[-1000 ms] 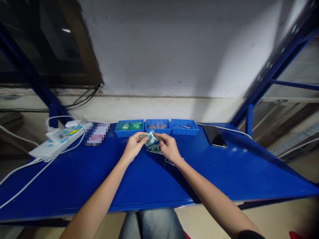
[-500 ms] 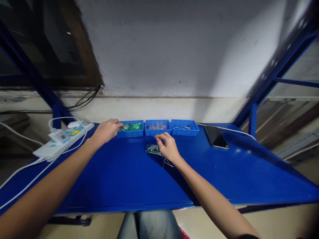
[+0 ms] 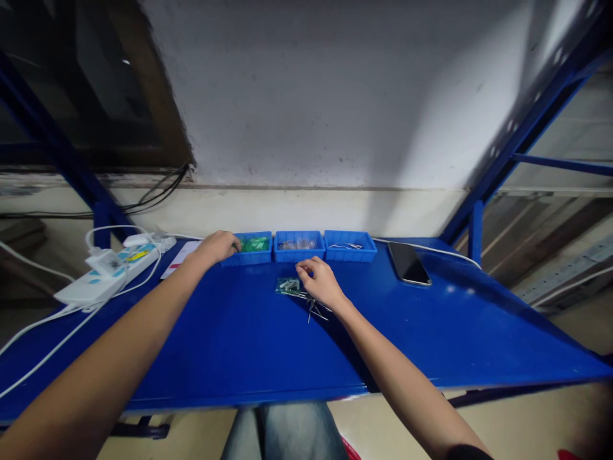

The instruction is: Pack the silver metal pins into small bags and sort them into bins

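Note:
My left hand reaches over the left end of the left blue bin, which holds green-looking pieces. Its fingers are curled together at the bin; whatever they hold is hidden. My right hand hovers low over the table, thumb and forefinger pinched, and anything between them is too small to make out. Just beside and below it lies a small clear packet with pale pieces. Several thin metal rods stick out under this hand, partly covered by it.
The middle bin holds clear plastic bits, the right bin thin metal rods. A phone lies at the right. At the left are a white power strip with cables and a white card. Blue frame posts flank the blue table.
My left hand has moved slightly right, further over the left bin, and a white card now shows behind that forearm. My right hand stays nearly in place. The view has shifted a little.

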The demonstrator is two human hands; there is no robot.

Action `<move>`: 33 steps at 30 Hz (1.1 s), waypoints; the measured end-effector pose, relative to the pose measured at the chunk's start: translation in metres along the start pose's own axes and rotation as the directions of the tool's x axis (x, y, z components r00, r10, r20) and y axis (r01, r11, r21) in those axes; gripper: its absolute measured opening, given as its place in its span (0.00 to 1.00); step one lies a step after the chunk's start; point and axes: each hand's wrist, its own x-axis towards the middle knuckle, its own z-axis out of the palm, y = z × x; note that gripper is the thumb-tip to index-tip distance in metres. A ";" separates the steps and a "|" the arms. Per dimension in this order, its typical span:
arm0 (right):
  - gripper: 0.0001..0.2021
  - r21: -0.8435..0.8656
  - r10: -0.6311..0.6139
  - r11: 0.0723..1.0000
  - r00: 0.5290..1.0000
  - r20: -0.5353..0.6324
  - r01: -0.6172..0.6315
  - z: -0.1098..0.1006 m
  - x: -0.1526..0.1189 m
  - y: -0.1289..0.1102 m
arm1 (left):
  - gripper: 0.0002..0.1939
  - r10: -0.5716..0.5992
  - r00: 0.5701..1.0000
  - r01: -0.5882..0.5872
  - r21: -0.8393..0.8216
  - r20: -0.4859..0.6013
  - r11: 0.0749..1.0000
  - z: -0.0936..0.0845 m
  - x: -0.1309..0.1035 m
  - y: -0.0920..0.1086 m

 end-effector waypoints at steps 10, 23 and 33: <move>0.14 -0.221 0.022 0.975 0.991 0.129 0.007 -0.011 -0.001 -0.004 | 0.17 -0.172 0.834 0.090 -0.179 -0.524 0.980 0.045 -0.071 0.104; 0.13 -0.287 0.051 0.958 0.981 0.188 0.005 0.002 -0.005 -0.003 | 0.08 0.064 0.934 -0.225 -0.439 -0.353 0.870 0.072 -0.077 0.125; 0.09 0.047 -0.132 0.991 0.988 0.079 0.128 0.010 -0.006 -0.008 | 0.07 -0.058 0.937 -0.269 -0.820 -0.343 0.506 0.064 -0.081 0.125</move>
